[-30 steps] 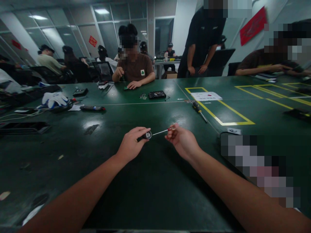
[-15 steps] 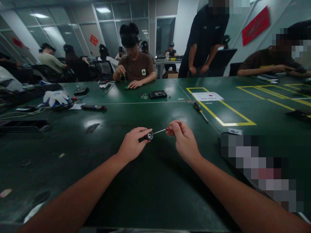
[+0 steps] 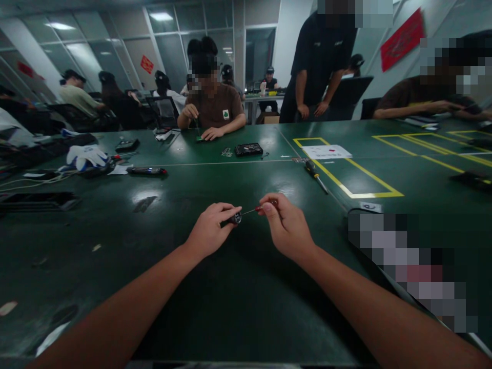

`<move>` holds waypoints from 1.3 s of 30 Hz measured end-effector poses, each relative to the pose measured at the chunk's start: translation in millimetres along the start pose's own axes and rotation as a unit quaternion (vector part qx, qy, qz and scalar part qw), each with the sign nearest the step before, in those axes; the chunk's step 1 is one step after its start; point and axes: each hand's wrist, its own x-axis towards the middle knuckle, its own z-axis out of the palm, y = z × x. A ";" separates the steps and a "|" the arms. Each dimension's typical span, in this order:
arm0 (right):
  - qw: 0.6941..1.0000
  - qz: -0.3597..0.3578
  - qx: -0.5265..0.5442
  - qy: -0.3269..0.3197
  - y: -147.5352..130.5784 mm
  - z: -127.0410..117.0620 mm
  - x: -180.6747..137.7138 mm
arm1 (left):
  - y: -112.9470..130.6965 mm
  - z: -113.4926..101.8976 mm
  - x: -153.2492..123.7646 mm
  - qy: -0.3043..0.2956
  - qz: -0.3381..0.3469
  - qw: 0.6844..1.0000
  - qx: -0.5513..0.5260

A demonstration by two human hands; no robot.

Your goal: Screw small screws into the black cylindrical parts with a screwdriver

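Note:
My left hand [image 3: 209,229] is closed around a small black cylindrical handle [image 3: 234,219] whose round end faces right. My right hand [image 3: 286,225] pinches a thin metal screwdriver bit [image 3: 251,210] with a red collar, its tip meeting the handle's end. Both hands hover just above the green table [image 3: 230,287] in the middle of the head view, close together.
A yellow-handled screwdriver [image 3: 315,174] lies beside a yellow taped rectangle [image 3: 369,195] with a white sheet [image 3: 326,151]. A black device [image 3: 248,149] sits ahead; white gloves [image 3: 86,156] and tools lie left. Other people sit and stand around the far side.
My right hand has moved left toward my left hand, so less of the bit shows between them. The left hand has barely shifted.

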 end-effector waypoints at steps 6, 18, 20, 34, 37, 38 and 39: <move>0.999 -0.019 -0.029 -0.009 -1.6 0.0 0.1 | 1.3 1.2 0.1 -0.006 0.006 1.000 0.003; 0.995 -0.060 -0.071 0.025 -3.7 -3.3 1.6 | 3.2 0.8 1.1 -0.019 -0.015 1.000 0.003; 0.995 -0.068 -0.065 0.013 -3.5 -3.2 1.0 | 3.1 0.8 1.3 -0.021 -0.013 1.000 0.004; 0.996 -0.059 -0.072 0.015 -1.2 -1.7 0.6 | 1.5 1.4 0.6 -0.022 -0.017 1.000 0.008; 0.997 -0.057 -0.052 0.007 -0.7 -0.9 -0.3 | 0.5 2.3 0.3 -0.023 -0.017 1.000 0.003; 0.997 -0.060 -0.050 -0.003 -0.6 -0.5 -0.4 | 0.0 2.7 0.2 -0.021 -0.014 1.000 0.000; 0.997 -0.064 -0.050 -0.012 -0.4 -0.2 -0.3 | -0.5 3.2 0.0 -0.019 -0.011 1.000 -0.003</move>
